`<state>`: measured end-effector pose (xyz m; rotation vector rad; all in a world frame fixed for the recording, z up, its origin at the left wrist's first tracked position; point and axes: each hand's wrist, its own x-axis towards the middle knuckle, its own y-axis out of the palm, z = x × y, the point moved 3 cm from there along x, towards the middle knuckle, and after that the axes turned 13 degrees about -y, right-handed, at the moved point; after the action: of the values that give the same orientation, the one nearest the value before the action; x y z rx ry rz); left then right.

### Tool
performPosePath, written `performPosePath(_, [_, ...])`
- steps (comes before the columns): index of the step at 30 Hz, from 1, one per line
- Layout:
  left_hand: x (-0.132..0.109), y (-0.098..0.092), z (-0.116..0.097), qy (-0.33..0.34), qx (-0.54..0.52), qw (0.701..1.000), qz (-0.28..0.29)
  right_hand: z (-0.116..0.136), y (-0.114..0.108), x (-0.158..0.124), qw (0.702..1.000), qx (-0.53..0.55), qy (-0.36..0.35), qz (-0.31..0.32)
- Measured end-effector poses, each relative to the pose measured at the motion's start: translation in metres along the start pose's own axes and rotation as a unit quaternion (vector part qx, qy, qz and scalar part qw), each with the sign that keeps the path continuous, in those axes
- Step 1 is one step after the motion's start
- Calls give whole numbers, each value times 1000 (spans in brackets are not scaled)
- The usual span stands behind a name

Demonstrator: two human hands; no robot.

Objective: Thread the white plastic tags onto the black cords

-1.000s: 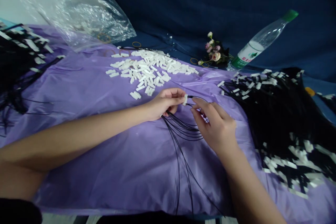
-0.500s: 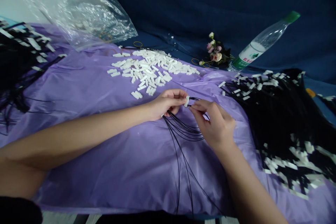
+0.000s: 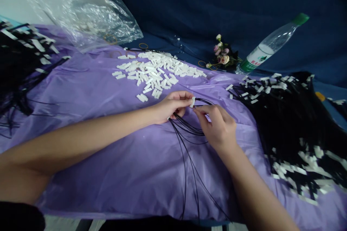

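Note:
Between thumb and fingers, my left hand (image 3: 175, 106) pinches a small white plastic connector (image 3: 192, 102). Black wires (image 3: 189, 124) run from it in loops, and a few loose ends hang down toward the front edge. Close to the connector's lower side, my right hand (image 3: 218, 124) is closed in a pinch on one thin black wire, whose tip is hard to see. A second white piece (image 3: 169, 118) shows at the heel of my left hand, on the other end of the bundle. Loose white connectors (image 3: 157, 70) lie in a heap beyond my hands.
Purple sheeting (image 3: 108, 173) covers the work surface. Bundles of finished-looking black wires with white ends lie at the right (image 3: 292, 122) and left (image 3: 16, 61). At the back are a clear plastic bag (image 3: 89, 11), artificial flowers (image 3: 223, 56) and a leaning bottle (image 3: 268, 48).
My right hand has moved a little to the left, bringing the wire up against the connector. The left hand holds nearly still.

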<state>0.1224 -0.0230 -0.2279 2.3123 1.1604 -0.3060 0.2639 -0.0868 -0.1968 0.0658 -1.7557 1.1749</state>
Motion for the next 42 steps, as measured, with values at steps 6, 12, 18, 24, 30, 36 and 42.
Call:
performPosePath(6, [2, -1, 1, 4, -13, 1000, -11, 11, -13, 3, 993, 93, -67, -24])
performPosePath(12, [3, -2, 0, 3, -12, 1000, -11, 29, -12, 3, 966, 214, -111, 95])
performPosePath(18, [2, -2, -1, -4, -10, 1000, -7, 32, -10, 6, 961, 219, -129, 108])
performPosePath(24, [1, -1, -2, -9, -12, 1000, -13, 33, -12, 8, 961, 212, -138, 111])
performPosePath(30, [1, -1, -2, -5, -18, 1000, -15, 24, -11, 3, 954, 291, -62, 45])
performPosePath(36, [5, -3, 1, -6, -44, 999, -13, -6, -11, -4, 865, 386, 265, -181])
performPosePath(42, [7, -4, 2, 10, -30, 999, -8, -65, -23, -33, 703, 485, 368, -368])
